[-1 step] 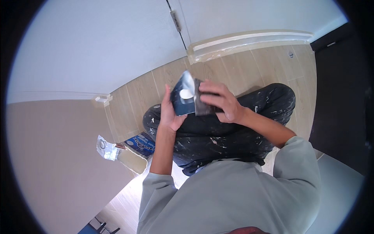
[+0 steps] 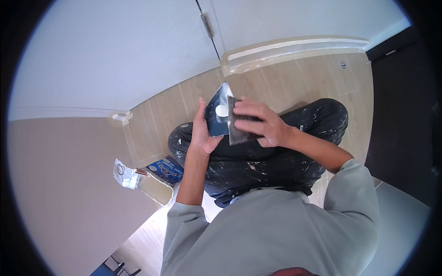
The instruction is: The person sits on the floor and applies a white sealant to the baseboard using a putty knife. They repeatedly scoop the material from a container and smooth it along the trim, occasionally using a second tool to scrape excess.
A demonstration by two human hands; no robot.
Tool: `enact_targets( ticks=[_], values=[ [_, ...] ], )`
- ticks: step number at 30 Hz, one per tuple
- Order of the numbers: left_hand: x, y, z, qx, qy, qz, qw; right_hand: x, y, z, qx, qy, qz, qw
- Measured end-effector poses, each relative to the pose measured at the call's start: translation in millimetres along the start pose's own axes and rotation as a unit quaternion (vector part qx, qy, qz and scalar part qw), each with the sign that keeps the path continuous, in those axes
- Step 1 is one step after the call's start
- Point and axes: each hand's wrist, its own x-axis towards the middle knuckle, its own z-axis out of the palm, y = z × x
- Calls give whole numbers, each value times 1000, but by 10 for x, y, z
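My left hand point(image 2: 200, 132) is closed around the edge of a dark blue putty blade point(image 2: 216, 124), its thumb and fingers at opposite sides. A round dab of white putty point(image 2: 222, 110) sits on the blade, with a pale smear running toward its far tip. My right hand point(image 2: 266, 123) grips a dark grey flat putty scraper point(image 2: 238, 131), fingers spread over its face and slightly blurred. The scraper's left edge meets or overlaps the blue blade just right of the dab; contact is unclear. Both tools are above my crossed legs in paint-spotted dark trousers point(image 2: 262, 163).
A cut-open tin point(image 2: 159, 189) with pale contents and a folded-back metal lid stands by my left forearm. Behind it is a blue printed container point(image 2: 166, 170). A white door, a taped skirting board point(image 2: 299, 47) and a dark panel point(image 2: 400, 110) border the wood-look floor point(image 2: 285, 73).
The grey scraper has tilted and slid slightly toward me along the blue blade, with my right hand. The blue blade has shifted slightly right.
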Motion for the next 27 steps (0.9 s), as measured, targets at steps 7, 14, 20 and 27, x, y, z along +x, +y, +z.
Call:
enact_targets(
  ticks=[7,14,20,27],
  values=[
    [-71,-17,268,59,36,57,996,-157,506,-350,-151,-79,33,985],
    [-66,363,-153,55,52,189,979,-1020,2214,-122,-217,211,387,871],
    [-288,715,-834,60,106,266,956,-1125,3045,-110,-220,398,490,744],
    [-189,665,-596,17,214,308,927,-1169,3365,-207,-286,422,472,719]
  ],
)
